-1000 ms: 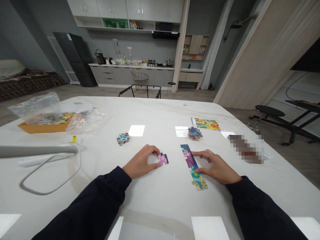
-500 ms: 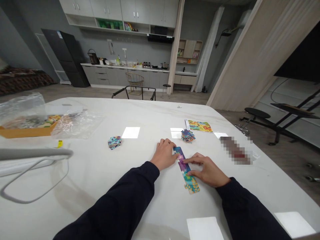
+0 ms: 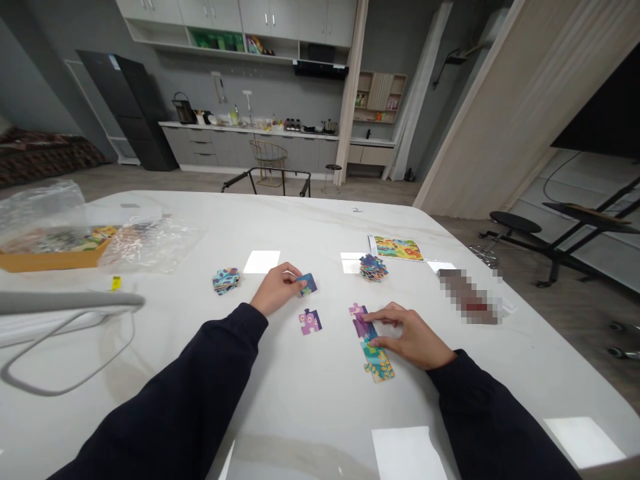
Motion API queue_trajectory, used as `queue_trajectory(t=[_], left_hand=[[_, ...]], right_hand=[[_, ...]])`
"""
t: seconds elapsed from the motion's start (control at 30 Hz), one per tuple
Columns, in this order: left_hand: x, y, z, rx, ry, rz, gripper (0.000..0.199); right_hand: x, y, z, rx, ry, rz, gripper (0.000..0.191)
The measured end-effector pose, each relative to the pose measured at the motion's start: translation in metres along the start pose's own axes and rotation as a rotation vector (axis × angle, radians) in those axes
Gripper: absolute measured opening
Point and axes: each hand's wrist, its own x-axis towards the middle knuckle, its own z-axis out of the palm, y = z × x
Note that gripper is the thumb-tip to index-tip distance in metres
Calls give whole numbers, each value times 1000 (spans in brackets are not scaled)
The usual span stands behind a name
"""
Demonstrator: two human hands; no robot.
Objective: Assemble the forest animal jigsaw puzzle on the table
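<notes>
Pinched in my left hand [image 3: 278, 288] is a blue puzzle piece [image 3: 309, 285] with a bit of green. A pink-purple puzzle piece [image 3: 311, 322] with round spots and a dark blue edge lies by itself just below it. To the right, my right hand [image 3: 413, 339] presses thumb and fingertips on a short strip of joined puzzle pieces [image 3: 379, 365], purple at its far end, teal and orange-leafed nearer me. The fingers hide part of the strip's right edge. A pile of puzzle pieces [image 3: 373, 268] sits beyond it, and a smaller stack [image 3: 226, 281] stands left of my left hand.
A colourful picture sheet [image 3: 397, 248] lies behind the pile. At the left are an orange box [image 3: 55, 260] with crumpled clear plastic [image 3: 155, 243] and a grey curved bar with a cable loop [image 3: 70, 303]. A blurred-out object [image 3: 470, 297] lies at right on the white table [image 3: 300, 400].
My left hand has moved left, taking the blue piece off the strip's far end. The spotted pink piece now lies exposed left of the strip. My right hand stays on the strip.
</notes>
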Motion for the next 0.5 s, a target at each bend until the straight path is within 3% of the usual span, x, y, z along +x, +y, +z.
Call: queue_trajectory(t=[0.07, 0.13, 0.37, 0.5], left_hand=[[-14, -3, -18, 59, -38, -4, 29], [-26, -5, -23, 98, -63, 0, 29], [-34, -4, -1, 190, -21, 5, 23], [-33, -4, -1, 347, 22, 49, 17]], right_hand=[[0, 1, 0, -3, -4, -8, 42], [0, 2, 0, -13, -1, -8, 42], [1, -1, 0, -26, 4, 19, 42], [1, -2, -1, -34, 5, 32, 42]])
